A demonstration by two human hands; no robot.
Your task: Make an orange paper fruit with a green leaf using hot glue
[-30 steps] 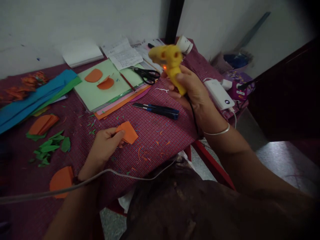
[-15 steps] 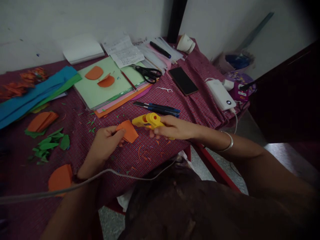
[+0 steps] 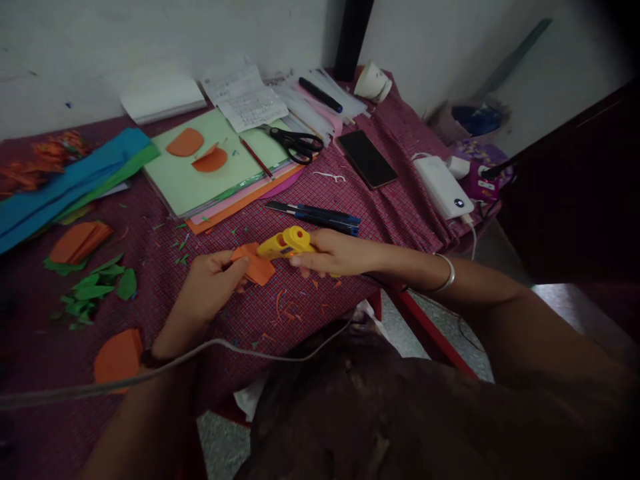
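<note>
My left hand (image 3: 215, 280) pinches an orange paper petal (image 3: 259, 268) between thumb and fingers, held just over the cloth-covered table. A yellow hot glue gun (image 3: 283, 244) is wrapped in my right hand (image 3: 335, 253), and its nozzle end overlaps the petal's upper edge; whether it touches the paper I cannot tell. Behind the glue gun lie blue box cutters (image 3: 320, 217). Orange paper scraps (image 3: 290, 310) are strewn on the cloth in front of the hands. More cut orange petals (image 3: 119, 357) lie beside my left forearm.
Green paper leaves (image 3: 97, 290) and stacked orange petals (image 3: 80, 241) lie at left, near blue crepe paper (image 3: 75, 183). Farther back are coloured sheets (image 3: 175, 180), scissors (image 3: 295, 142) and a phone (image 3: 367, 160). A power bank (image 3: 443, 187) sits right. A pale cable (image 3: 220, 342) crosses my left forearm.
My right hand has brought the glue gun left, so its nozzle end now overlaps the orange petal. My left hand keeps its pinch nearly in place.
</note>
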